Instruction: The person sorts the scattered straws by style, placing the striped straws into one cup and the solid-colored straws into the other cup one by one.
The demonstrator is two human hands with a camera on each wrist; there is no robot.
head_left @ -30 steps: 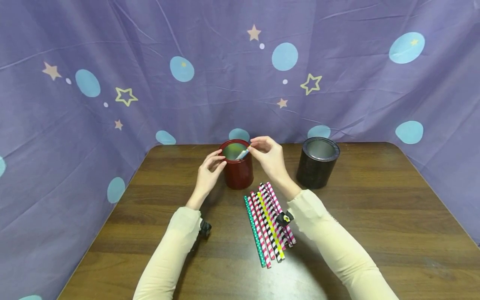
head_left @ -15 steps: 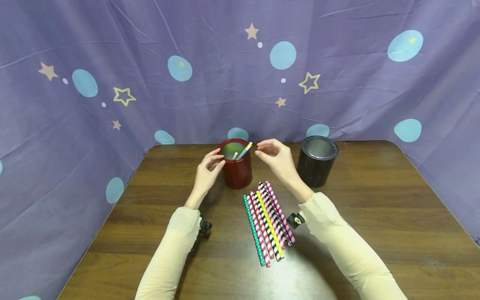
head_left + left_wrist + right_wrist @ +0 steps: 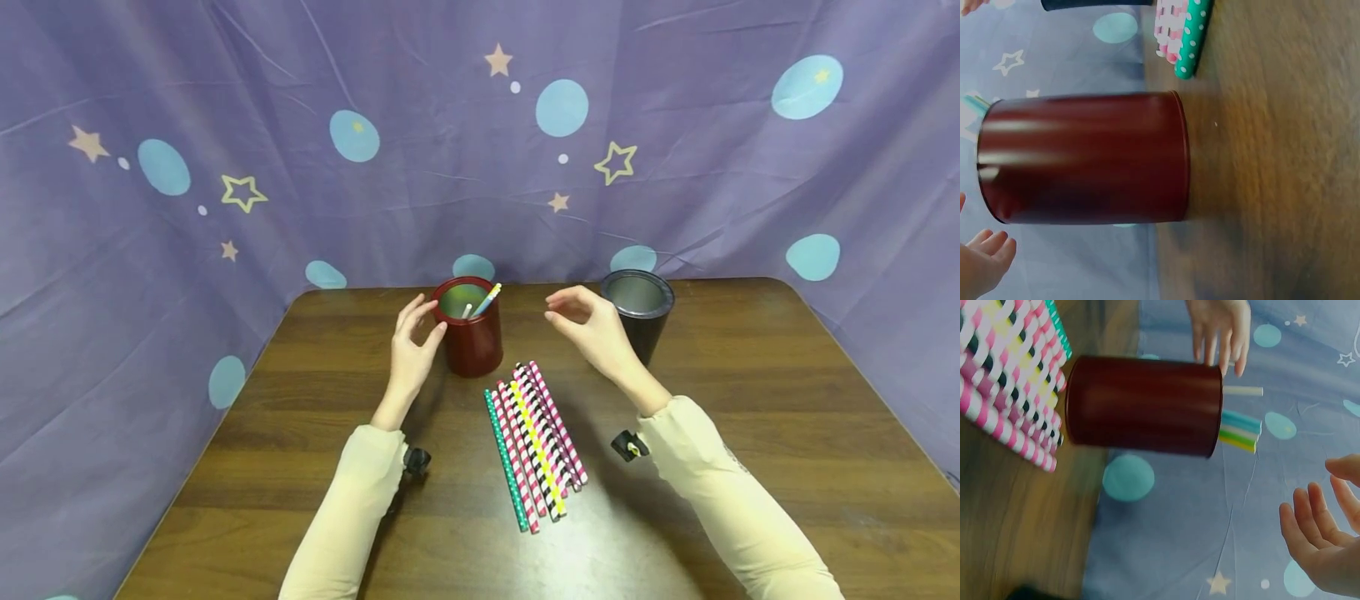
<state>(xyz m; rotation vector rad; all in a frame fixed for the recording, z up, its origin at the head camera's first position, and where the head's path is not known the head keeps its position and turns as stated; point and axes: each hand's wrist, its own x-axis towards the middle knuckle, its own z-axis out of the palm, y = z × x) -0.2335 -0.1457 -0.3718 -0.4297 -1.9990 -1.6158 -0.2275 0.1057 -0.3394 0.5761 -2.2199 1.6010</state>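
A dark red can (image 3: pixel 474 348) stands upright on the table, with a few thin straws (image 3: pixel 1239 428) in blue, white and green-yellow sticking out over its rim. My left hand (image 3: pixel 411 354) is at the can's left side, thumb and fingers spread close to the rim, holding nothing. To the right of that can, my right hand (image 3: pixel 596 329) hangs in the air with loosely bent fingers and nothing between them. It overlaps a black can (image 3: pixel 649 333) in the head view. Several patterned paper straws (image 3: pixel 534 446), striped or dotted, lie side by side in front of the red can.
The brown wooden table (image 3: pixel 757 400) reaches back to a purple curtain (image 3: pixel 442 100) printed with stars and blue ovals. Black wrist-worn devices (image 3: pixel 628 446) hang at both sleeves.
My right hand has let go of a blue straw, which now leans in the red can, and moved right toward the black can. My left hand has drawn slightly off the rim.
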